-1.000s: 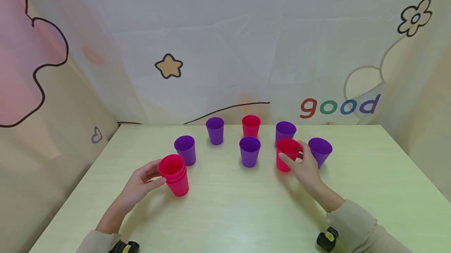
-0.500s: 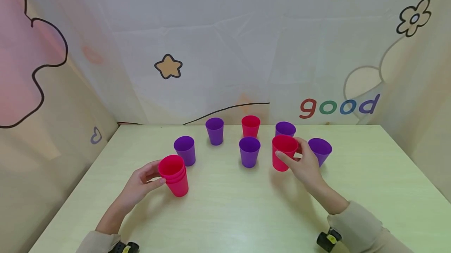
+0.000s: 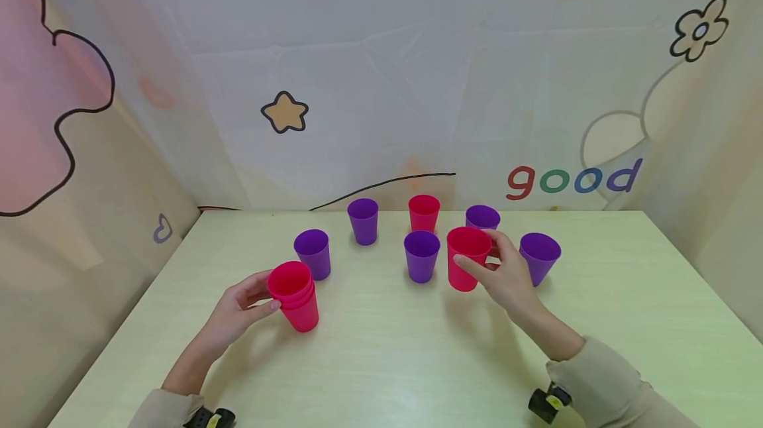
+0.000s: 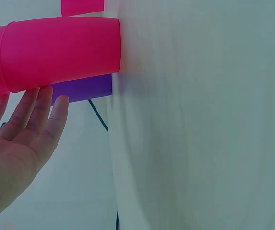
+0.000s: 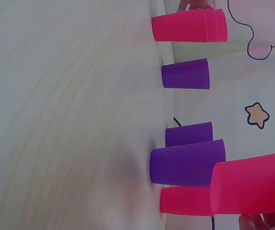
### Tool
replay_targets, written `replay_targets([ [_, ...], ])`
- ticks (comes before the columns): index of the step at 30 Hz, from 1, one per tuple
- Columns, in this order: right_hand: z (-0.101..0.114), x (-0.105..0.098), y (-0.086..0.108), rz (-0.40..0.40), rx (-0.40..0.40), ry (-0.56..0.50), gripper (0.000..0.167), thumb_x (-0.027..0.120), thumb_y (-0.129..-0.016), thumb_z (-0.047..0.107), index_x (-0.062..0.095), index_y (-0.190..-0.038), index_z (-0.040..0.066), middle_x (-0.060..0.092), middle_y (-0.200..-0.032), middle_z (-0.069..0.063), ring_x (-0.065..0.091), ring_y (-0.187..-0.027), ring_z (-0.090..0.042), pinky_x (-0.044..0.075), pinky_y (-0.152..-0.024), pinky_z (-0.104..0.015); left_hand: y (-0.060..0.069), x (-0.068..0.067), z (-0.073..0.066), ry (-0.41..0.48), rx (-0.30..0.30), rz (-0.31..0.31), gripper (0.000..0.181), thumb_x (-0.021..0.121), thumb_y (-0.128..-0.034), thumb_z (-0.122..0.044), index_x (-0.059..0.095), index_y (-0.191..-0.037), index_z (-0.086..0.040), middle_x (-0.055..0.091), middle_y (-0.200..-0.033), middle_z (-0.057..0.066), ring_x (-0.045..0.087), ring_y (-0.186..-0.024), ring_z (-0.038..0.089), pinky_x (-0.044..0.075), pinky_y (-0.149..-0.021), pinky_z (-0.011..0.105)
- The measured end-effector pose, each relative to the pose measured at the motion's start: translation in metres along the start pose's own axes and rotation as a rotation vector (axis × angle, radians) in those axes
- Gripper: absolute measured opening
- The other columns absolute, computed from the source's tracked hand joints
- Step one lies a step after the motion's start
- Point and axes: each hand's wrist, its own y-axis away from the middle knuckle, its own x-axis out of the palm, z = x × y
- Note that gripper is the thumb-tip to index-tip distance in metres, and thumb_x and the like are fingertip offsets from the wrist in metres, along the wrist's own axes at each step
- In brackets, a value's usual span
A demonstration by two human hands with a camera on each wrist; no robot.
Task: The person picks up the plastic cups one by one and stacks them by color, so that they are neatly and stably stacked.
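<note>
Red tapered cup (image 3: pixel 461 277) moved leftward, right grip (image 3: pixel 511 280) pinching it, left grip (image 3: pixel 237 312) pinching stack (image 3: pixel 302 314).

- Cup stack (image 3: pixel 301 314): toward the worktop (image 3: pixel 381 362)'s left edge, before a lone cup (image 3: pixel 313 254);
- three cups (image 3: pixel 424 213): near the back edge;
- raised cup (image 3: pixel 463 269): between centre cup (image 3: pixel 422 259) and rightmost cup (image 3: pixel 539 259)

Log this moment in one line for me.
left hand: holds red cup stack on table | right hand: holds single red cup above table | five purple cups: upright on table
</note>
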Motion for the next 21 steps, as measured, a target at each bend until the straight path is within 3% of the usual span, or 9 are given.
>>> replay_targets([
  [9,0.007,0.010,-0.001,0.016,-0.019,0.005,0.071,0.070,-0.079,0.033,0.034,-0.135,0.007,0.047,-0.121,-0.012,0.045,-0.108,-0.028,0.048,-0.081,-0.035,-0.001,0.002,-0.001,0.005,0.003,-0.001,0.048,0.063,-0.0850,-0.007,0.044,-0.128,0.003,0.055,-0.116,0.018,0.056,-0.100,0.017,0.049,-0.080,0.026],
  [16,0.013,0.023,-0.001,0.018,-0.066,-0.019,0.068,0.071,-0.079,0.031,0.037,-0.132,0.007,0.049,-0.120,-0.011,0.046,-0.107,-0.027,0.047,-0.080,-0.034,0.000,-0.001,0.001,-0.004,-0.008,-0.002,0.049,0.064,-0.0846,-0.010,0.045,-0.128,0.000,0.057,-0.114,0.008,0.056,-0.100,0.015,0.049,-0.080,0.027],
  [21,0.019,0.031,-0.003,0.032,-0.095,-0.074,0.064,0.072,-0.078,0.026,0.039,-0.130,0.007,0.050,-0.119,-0.009,0.047,-0.106,-0.025,0.047,-0.080,-0.034,0.000,0.001,-0.002,0.008,-0.010,-0.005,0.048,0.063,-0.0847,-0.009,0.045,-0.128,0.002,0.055,-0.116,0.015,0.055,-0.100,0.015,0.049,-0.080,0.026],
])
